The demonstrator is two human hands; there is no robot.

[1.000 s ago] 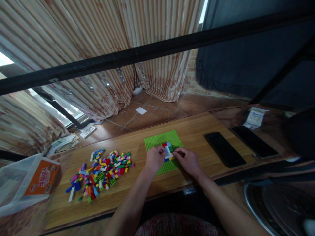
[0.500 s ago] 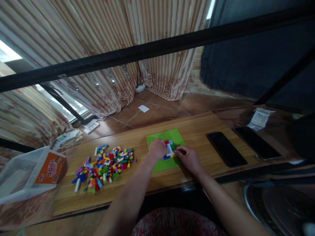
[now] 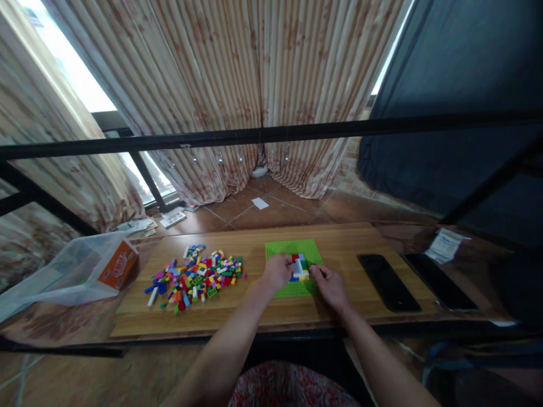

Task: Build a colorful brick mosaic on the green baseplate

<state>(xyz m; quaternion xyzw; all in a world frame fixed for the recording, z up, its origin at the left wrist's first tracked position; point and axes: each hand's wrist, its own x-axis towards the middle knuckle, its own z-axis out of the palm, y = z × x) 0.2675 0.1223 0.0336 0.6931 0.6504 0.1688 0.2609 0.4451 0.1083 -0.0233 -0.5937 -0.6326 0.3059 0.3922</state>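
Observation:
A green studded baseplate (image 3: 292, 246) lies on the wooden board, and a small structure of toy bricks (image 3: 301, 269) in red, white, light blue, blue, yellow and green stands on it. My left hand (image 3: 279, 271) is closed at the structure's left side, its fingertips against the bricks. On the right side, my right hand (image 3: 331, 284) has thumb and index finger pinched together close to the green and yellow bricks. Whatever lies between those fingertips is too small to make out. To the left spreads a pile of loose toy bricks (image 3: 199, 277) in many colours.
A clear plastic bin (image 3: 80, 277) with an orange label stands left of the wooden board (image 3: 250, 316). Two dark phones (image 3: 388, 282) lie at the right, with a white packet (image 3: 445, 245) behind them. A black rail (image 3: 263, 134) crosses beyond the table.
The camera view has tilted up and levelled, so the table sits lower in view. Both hands stay at the brick structure, the right one still pinching beside it.

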